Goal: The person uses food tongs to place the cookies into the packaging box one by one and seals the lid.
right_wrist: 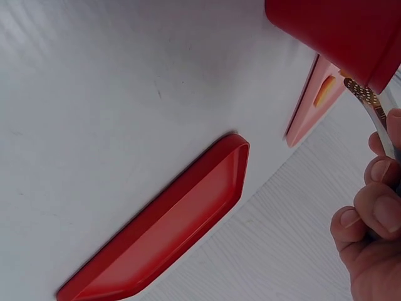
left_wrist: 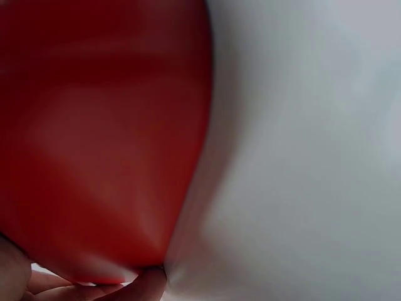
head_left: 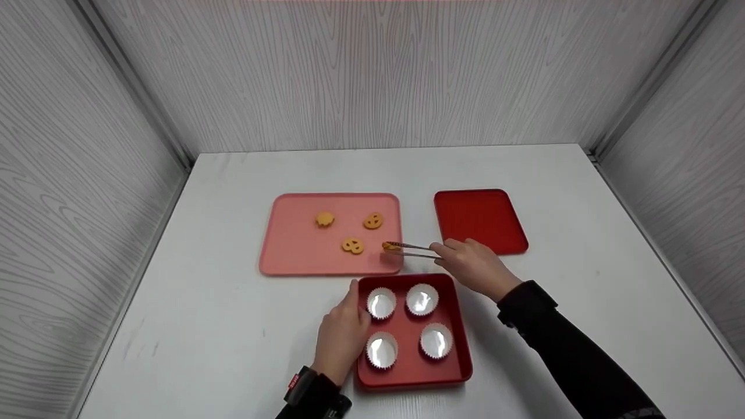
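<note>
Parts obscured, cropped or indistinct.
Deep red square-cornered box [head_left: 407,355]: left rim partly beneath left hand [head_left: 342,334]; blurred, cropped in left wrist view. Slim silver metal tongs [head_left: 419,255]: rear ends hidden within right hand [head_left: 474,266]. Small golden-brown piece [head_left: 387,247] between tips: partly covered, apparently biscuit-like, too small to identify. Shallow red rectangular tray [head_left: 478,221]: near-left corner behind right hand.

White table [head_left: 221,326], faint marks [head_left: 155,349], perhaps scuffs; grey wood-grain walls [head_left: 372,75] on three sides.

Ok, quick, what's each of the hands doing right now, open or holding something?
Left hand: holding the red box by its left side.
Right hand: holding metal tongs, a yellow piece at their tips.
</note>
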A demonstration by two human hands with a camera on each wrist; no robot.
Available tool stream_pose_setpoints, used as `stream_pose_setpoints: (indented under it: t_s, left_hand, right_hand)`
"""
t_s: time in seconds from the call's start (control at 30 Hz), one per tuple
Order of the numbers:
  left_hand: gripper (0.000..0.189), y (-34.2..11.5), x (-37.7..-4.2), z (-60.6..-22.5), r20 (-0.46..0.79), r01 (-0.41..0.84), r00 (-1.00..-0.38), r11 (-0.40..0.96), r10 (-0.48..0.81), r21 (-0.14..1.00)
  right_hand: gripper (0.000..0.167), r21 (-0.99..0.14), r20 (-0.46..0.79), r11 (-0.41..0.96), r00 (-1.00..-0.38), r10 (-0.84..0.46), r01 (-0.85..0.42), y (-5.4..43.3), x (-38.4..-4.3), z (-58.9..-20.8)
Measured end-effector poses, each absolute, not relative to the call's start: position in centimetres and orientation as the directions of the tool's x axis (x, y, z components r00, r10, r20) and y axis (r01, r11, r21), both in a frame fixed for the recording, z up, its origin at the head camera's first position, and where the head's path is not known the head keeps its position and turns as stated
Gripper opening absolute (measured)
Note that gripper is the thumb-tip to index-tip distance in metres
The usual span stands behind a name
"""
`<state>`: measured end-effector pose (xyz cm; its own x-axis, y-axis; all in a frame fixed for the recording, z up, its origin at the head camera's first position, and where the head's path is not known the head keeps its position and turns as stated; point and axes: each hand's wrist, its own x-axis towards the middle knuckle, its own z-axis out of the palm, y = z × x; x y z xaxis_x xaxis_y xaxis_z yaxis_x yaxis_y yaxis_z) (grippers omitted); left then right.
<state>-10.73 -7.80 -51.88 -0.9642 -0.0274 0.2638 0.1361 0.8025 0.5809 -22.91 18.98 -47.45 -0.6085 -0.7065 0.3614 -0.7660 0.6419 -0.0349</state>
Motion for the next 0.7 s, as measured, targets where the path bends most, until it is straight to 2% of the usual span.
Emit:
stream_pose_setpoints:
  t_s: [0.43, 0.7]
  left_hand:
    - [0.058, -7.8, -11.2, -52.1, 0.254, 0.119, -0.966, 0.8, -0.043, 0.588]
    - [0.059, -8.0, -11.5, -52.0, 0.291, 0.147, -0.956, 0.801, -0.035, 0.58]
  right_hand:
    - [0.032, -0.057, 0.428, 0.65, -0.607, -0.67, -0.758, 21.0, -21.7, -46.1]
    - [0.041, -0.033, 0.497, 0.639, -0.567, -0.656, -0.768, 23.0, -20.3, -45.2]
